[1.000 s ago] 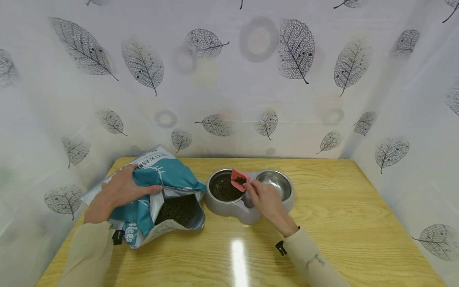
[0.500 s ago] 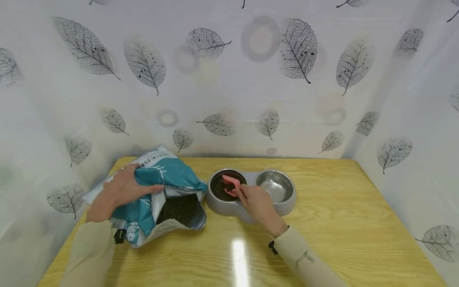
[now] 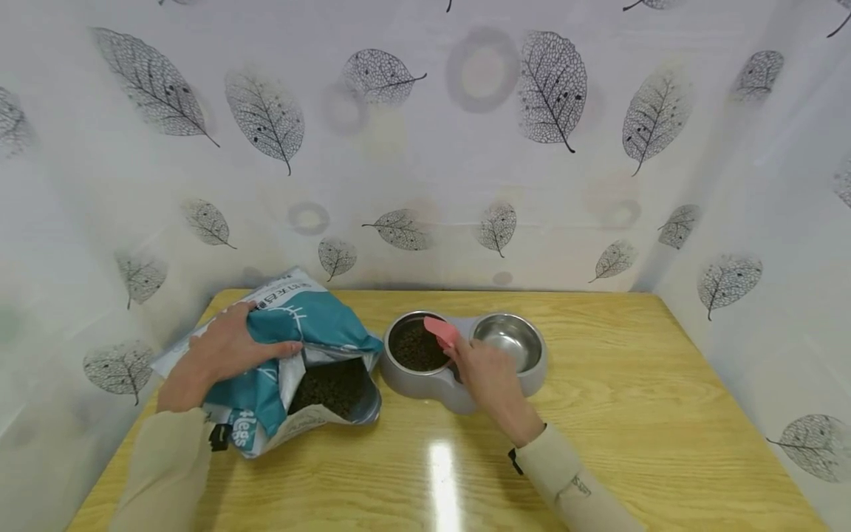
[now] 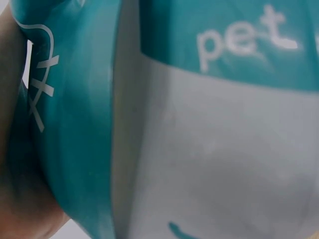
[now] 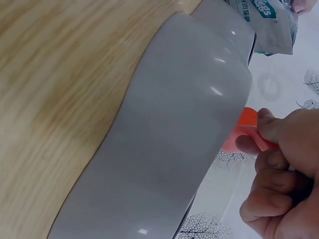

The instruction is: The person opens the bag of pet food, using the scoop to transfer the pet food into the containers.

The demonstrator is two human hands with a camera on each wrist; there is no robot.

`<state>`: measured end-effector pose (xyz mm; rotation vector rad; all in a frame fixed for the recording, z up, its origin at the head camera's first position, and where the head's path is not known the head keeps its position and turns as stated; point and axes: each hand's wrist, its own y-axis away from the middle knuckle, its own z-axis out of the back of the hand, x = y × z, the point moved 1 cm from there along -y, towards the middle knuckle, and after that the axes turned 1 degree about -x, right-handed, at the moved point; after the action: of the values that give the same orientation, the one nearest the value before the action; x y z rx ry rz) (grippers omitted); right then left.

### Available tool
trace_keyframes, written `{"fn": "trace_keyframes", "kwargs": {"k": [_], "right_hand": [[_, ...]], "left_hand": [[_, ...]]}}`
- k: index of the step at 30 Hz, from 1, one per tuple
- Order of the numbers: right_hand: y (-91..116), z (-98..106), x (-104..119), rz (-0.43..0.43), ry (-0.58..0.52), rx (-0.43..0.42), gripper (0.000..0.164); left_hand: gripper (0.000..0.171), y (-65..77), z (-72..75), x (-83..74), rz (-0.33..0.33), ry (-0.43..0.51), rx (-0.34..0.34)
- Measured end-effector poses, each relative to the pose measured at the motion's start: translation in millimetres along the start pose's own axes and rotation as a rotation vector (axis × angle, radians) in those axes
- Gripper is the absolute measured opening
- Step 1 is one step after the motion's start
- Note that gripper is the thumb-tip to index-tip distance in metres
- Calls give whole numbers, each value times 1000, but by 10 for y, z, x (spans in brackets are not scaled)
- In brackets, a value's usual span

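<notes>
My left hand [image 3: 229, 351] grips the teal and silver pet food bag [image 3: 329, 318], thumb near its mouth. The bag lies on its side with brown kibble [image 3: 332, 388] showing in the opening; teal film fills most of the left wrist view. Thumb and fingers of my right hand [image 3: 488, 377] pinch a small pink-red scoop [image 3: 440, 329] by its handle. The scoop is tilted over the right part of the left steel bowl, its inside hidden from the head view. Kibble [image 3: 414, 351] covers that bowl's bottom. The right steel bowl [image 3: 512, 341] holds nothing visible.
Both bowls sit in one grey double stand [image 3: 459, 400], close beside the bag's mouth. The wooden table [image 3: 631, 399] reaches back to a pale curtain [image 3: 425, 162] printed with leaves, which also hangs at both sides.
The scoop, holding kibble a second ago, went left and tipped into the left bowl, then came back slightly right and turned over. The left hand and bag stay put.
</notes>
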<state>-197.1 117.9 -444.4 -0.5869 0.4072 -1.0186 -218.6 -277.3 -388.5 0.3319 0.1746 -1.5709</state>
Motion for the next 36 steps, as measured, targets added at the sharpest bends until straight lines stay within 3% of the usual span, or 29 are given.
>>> {"fn": "trace_keyframes", "kwargs": {"k": [6, 9, 13, 16, 19, 22, 28, 32, 36], "right_hand": [[10, 13, 38, -4, -78, -94, 27], [5, 54, 89, -24, -236, -113, 24], [17, 123, 166, -38, -545, -103, 14], [37, 154, 236, 22, -724, -76, 11], [55, 158, 329, 148, -771, -47, 12], [59, 144, 447, 270, -661, -41, 13], [28, 90, 699, 457, -330, -102, 6], [28, 33, 840, 505, -176, -119, 4], [26, -5, 950, 493, -54, -87, 13]], "left_hand": [[128, -1, -25, 30, 5, -9, 6], [128, 3, -29, 26, 10, -10, 8], [128, 5, -25, 12, 11, -8, 1], [128, 8, -19, 6, 8, -6, -6], [128, 9, -15, 4, 6, -6, -7], [128, 1, -16, 8, 9, -7, -5], [129, -15, -26, 22, 15, -10, 1], [129, -18, -28, 21, 14, -10, 1], [129, -13, -22, 13, 12, -7, -2]]}}
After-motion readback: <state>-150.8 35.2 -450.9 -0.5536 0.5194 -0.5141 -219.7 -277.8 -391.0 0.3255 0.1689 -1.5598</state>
